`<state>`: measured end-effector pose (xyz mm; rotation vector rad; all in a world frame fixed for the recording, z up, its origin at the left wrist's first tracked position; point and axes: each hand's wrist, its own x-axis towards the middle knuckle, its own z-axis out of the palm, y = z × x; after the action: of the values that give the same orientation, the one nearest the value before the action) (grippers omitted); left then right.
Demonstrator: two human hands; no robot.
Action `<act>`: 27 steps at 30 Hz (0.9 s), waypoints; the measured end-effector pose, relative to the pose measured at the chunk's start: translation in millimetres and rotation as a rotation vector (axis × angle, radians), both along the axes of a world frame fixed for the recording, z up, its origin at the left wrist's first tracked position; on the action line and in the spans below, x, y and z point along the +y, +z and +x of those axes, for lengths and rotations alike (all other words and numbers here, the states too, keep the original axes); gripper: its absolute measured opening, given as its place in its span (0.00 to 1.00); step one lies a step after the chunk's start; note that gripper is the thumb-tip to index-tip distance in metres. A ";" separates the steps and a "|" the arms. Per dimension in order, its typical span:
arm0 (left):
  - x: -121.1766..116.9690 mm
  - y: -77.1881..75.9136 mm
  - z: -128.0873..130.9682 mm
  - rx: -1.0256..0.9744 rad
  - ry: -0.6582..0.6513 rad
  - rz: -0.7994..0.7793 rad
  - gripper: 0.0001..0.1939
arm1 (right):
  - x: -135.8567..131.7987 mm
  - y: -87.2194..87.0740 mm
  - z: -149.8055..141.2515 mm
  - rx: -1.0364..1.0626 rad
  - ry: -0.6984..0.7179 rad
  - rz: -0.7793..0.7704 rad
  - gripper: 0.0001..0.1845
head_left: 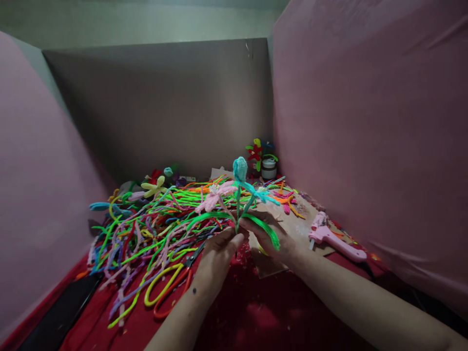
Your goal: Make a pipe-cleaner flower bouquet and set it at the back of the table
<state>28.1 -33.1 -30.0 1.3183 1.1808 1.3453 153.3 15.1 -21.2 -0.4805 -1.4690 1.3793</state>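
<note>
Between both hands, upright over the front of the table, is a pipe cleaner flower bouquet. It has a teal bud at the top, a pink flower on the left, a turquoise flower on the right and two bright green leaves curving outward. My left hand pinches the stems low down, thumb on the near side. My right hand closes around the same stems just under the right leaf, its fingertips partly hidden behind that leaf. The lower stem ends are mostly covered by my fingers.
A heap of colourful pipe cleaners spreads over the red cloth. Scissors lie left of my hands. A pink glue gun rests right, by a cardboard sheet. A black phone-like slab is front left. Pink sheets flank both sides.
</note>
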 end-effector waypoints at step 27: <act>13.6 -16.2 -0.3 0.158 0.103 0.046 0.06 | 10.9 -21.5 -0.5 -0.002 -0.020 0.032 0.11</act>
<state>27.8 -19.4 -46.2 1.4355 1.3477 1.3681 152.8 26.0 -42.7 -0.4754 -1.4811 1.3381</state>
